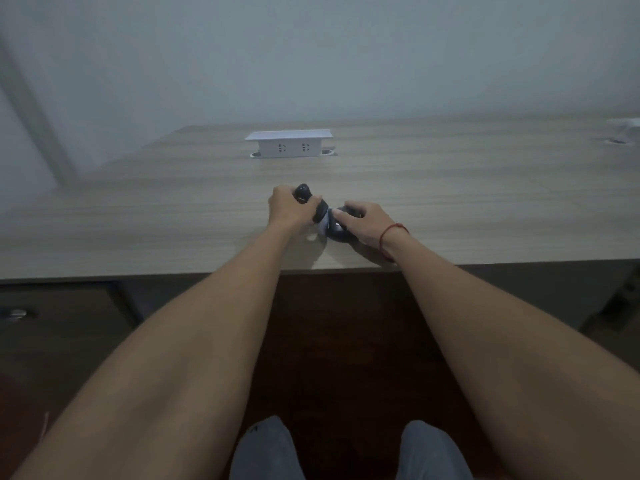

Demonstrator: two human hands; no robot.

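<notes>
1. Wood-grain desk (pixel 485 202) in a dim room: the left hand (pixel 289 211) has its grip closed around a tilted dark handle (pixel 302 192), likely to brace it.
2. The right hand (pixel 363 221) curves its fingers over a dark rounded piece (pixel 337 230), pinning it to the desk near the front edge, just beside the handle's lower end.
3. Open desk lies all around; a white socket box (pixel 289 144) sits well behind.

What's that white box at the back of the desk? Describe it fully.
The white rectangular plastic socket box stands upright on the pale wood-grain table near its far edge. A flat, wider lid caps it. Its front carries two power outlets side by side, both unused. A round opening shows at each end of its base. Only the table touches it.
</notes>
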